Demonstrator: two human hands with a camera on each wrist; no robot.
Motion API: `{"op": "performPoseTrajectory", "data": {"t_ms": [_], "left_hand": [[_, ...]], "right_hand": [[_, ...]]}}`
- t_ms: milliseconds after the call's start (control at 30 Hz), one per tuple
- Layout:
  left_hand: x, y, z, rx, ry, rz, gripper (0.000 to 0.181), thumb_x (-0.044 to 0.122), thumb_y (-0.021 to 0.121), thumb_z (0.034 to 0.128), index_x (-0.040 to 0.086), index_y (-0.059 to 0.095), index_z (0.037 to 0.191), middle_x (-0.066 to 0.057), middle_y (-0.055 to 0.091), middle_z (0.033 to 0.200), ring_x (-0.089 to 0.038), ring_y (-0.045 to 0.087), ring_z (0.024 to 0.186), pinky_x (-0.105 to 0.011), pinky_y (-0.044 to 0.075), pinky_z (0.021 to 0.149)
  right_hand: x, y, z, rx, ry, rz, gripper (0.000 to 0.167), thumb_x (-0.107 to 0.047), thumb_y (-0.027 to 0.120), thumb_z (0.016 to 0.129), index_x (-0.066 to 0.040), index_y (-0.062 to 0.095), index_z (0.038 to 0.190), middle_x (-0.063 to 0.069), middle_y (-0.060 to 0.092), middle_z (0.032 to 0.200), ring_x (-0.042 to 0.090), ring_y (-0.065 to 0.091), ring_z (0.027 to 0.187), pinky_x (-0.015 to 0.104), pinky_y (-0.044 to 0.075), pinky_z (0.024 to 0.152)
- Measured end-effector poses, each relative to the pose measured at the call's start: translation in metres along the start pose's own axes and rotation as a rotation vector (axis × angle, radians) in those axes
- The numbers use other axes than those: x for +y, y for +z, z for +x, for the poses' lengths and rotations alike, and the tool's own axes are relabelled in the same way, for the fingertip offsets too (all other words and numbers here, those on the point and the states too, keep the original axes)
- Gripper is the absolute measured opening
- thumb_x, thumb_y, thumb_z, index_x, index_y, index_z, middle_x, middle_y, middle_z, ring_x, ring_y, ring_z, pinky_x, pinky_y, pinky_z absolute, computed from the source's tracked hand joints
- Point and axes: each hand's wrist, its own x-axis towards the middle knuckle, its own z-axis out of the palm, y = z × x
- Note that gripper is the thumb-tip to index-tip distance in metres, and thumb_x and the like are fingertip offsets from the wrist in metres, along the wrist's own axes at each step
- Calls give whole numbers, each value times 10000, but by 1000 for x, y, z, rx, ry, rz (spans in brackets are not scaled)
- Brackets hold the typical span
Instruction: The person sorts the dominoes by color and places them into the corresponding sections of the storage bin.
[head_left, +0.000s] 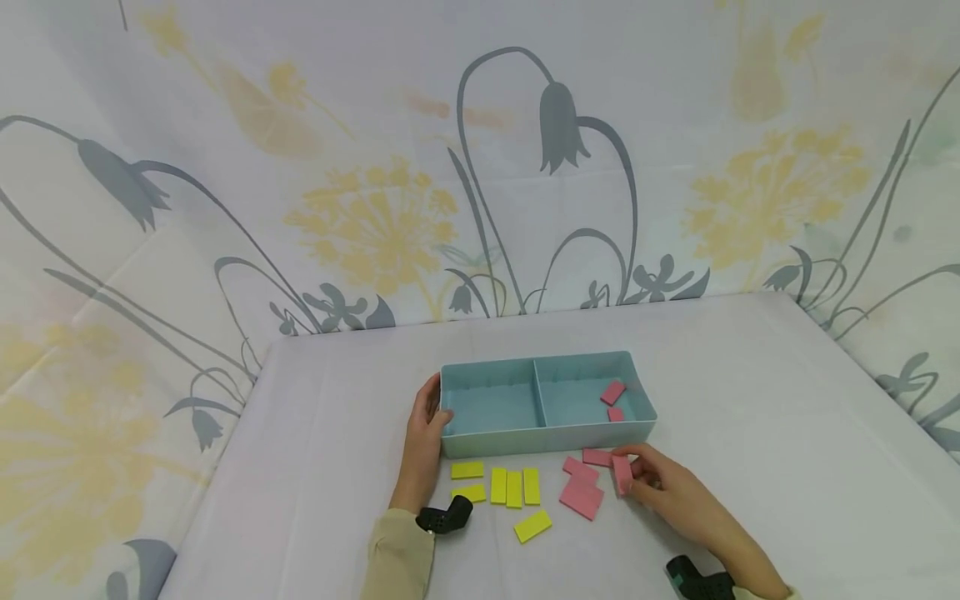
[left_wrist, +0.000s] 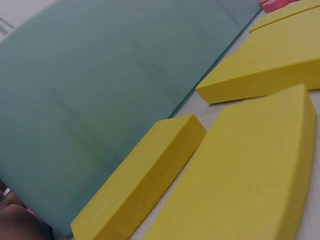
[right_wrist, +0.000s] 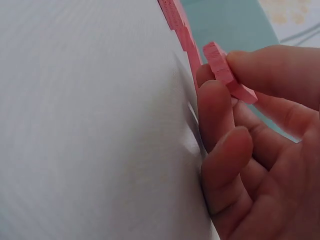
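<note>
A light-blue two-compartment box (head_left: 495, 442) stands on the table, with two pink blocks (head_left: 612, 392) in its right compartment. At the box's left end my left hand (head_left: 424, 442) grips the wall, the thumb over the rim. Between thumb and fingers my right hand (head_left: 671, 492) pinches a pink block (right_wrist: 220, 67), in front of the box's right part. Several more pink blocks (head_left: 581, 497) lie just left of that hand, some touching. The left wrist view shows the box's front wall (left_wrist: 100, 100) close beside yellow blocks (left_wrist: 240, 170); only a bit of the hand shows there.
Several yellow blocks (head_left: 532, 527) lie in front of the box, between the two hands. White cloth (head_left: 750, 400) covers the table. A flower-patterned curtain (head_left: 510, 208) hangs behind and at both sides.
</note>
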Motion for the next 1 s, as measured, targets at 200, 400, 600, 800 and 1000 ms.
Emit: {"op": "performPoseTrajectory", "data": {"t_ms": [200, 400, 600, 800, 1000], "left_hand": [[-14, -1, 5, 10, 9, 1, 509, 85, 398, 912, 281, 295, 1370, 141, 283, 1394, -48, 223, 1286, -342, 191, 1056], [-15, 1, 5, 21, 27, 28, 511, 99, 402, 904, 300, 299, 1363, 155, 290, 1388, -35, 232, 1279, -331, 199, 1052], [-14, -1, 7, 12, 45, 8, 521, 97, 405, 893, 271, 295, 1371, 147, 287, 1394, -30, 228, 1283, -318, 205, 1050], [-14, -2, 6, 11, 30, 8, 525, 115, 410, 889, 281, 291, 1372, 164, 279, 1390, -20, 221, 1281, -313, 200, 1051], [-14, -1, 6, 11, 26, 4, 527, 107, 407, 888, 284, 291, 1370, 165, 279, 1388, -18, 220, 1279, -317, 197, 1052]], "right_hand": [[4, -2, 1, 17, 11, 48, 326, -173, 572, 858, -140, 460, 1162, 28, 538, 830, 137, 517, 619, 264, 452, 513], [4, -4, -1, 57, 38, 123, 322, -162, 562, 868, -105, 452, 1166, 67, 534, 801, 164, 511, 573, 276, 450, 483], [0, -5, 0, 119, 8, 211, 327, -77, 546, 857, -91, 415, 1156, 108, 529, 774, 182, 515, 572, 279, 450, 480], [0, -7, -1, 163, -79, 305, 317, -57, 538, 869, -73, 393, 1150, 156, 528, 781, 207, 509, 545, 290, 464, 481], [0, -8, -4, 202, -142, 320, 259, -75, 521, 889, -53, 421, 1127, 152, 538, 830, 230, 522, 580, 301, 465, 481]]}}
